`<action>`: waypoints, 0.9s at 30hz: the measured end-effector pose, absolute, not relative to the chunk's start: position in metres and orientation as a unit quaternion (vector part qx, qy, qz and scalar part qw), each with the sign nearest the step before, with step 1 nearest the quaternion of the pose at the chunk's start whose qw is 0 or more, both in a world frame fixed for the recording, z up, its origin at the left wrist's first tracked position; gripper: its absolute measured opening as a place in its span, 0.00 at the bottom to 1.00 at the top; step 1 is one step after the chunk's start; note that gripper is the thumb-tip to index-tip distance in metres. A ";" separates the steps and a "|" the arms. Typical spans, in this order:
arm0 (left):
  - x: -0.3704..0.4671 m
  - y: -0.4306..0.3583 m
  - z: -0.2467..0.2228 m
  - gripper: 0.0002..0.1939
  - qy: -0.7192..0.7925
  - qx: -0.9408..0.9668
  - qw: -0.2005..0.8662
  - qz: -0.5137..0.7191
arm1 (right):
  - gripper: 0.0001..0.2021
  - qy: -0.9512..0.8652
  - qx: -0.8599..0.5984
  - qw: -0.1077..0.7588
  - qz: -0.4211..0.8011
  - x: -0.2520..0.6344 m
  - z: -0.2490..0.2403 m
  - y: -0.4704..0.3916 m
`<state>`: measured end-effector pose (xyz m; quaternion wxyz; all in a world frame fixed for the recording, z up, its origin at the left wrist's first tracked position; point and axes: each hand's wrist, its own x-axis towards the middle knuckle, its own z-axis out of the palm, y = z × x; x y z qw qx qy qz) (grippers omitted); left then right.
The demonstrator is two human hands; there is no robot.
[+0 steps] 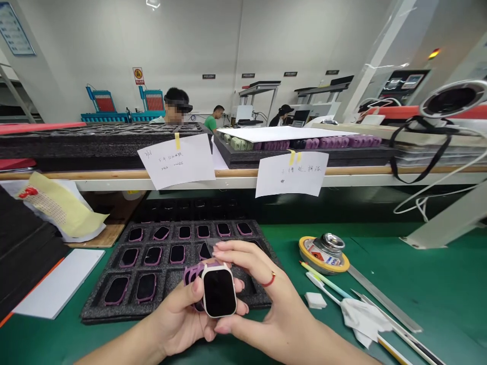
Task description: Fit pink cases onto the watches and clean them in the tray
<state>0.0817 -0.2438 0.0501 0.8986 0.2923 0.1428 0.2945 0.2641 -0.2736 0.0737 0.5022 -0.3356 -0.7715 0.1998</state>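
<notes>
While a long shelf spans the back, a green bench carries the work. On it lies a dark foam tray, whose pockets hold purple-framed watch bodies. To the right sits a yellow-rimmed tape roll. The right hand is half open, its fingers arched above the white-framed watch body and its thumb at the lower edge; whether it bears any weight cannot be told. The left hand is closed around a small stack of purple-framed watch bodies, its thumb on the side of the white-framed one, which is held dark face up, above the tray's near edge. Judged from this grip, the stack could fan apart and drop a piece if the left thumb eased; frames rubbing together could scuff, and fingertips could smudge the dark glass.
</notes>
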 end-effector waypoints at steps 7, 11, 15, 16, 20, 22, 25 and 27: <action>0.085 -0.244 0.052 0.26 0.156 0.301 0.894 0.294 | 0.29 -0.746 -0.349 0.500 0.268 0.259 0.077 -0.280; 0.087 -0.244 0.054 0.20 0.180 0.275 0.883 0.336 | 0.23 -0.744 -0.362 0.480 0.291 0.258 0.077 -0.282; 0.087 -0.245 0.055 0.18 0.191 0.260 0.880 0.348 | 0.21 -0.751 -0.351 0.472 0.300 0.262 0.074 -0.281; 0.086 -0.246 0.055 0.20 0.189 0.265 0.883 0.339 | 0.23 -0.754 -0.344 0.473 0.299 0.263 0.073 -0.280; 0.085 -0.248 0.056 0.26 0.165 0.280 0.899 0.294 | 0.35 -0.763 -0.320 0.502 0.252 0.261 0.071 -0.276; 0.086 -0.248 0.056 0.27 0.158 0.267 0.905 0.289 | 0.34 -0.760 -0.314 0.519 0.233 0.259 0.069 -0.274; 0.089 -0.246 0.053 0.27 0.150 0.243 0.914 0.288 | 0.31 -0.762 -0.310 0.527 0.215 0.259 0.067 -0.273; 0.090 -0.245 0.051 0.26 0.140 0.233 0.919 0.286 | 0.31 -0.767 -0.308 0.525 0.202 0.260 0.067 -0.273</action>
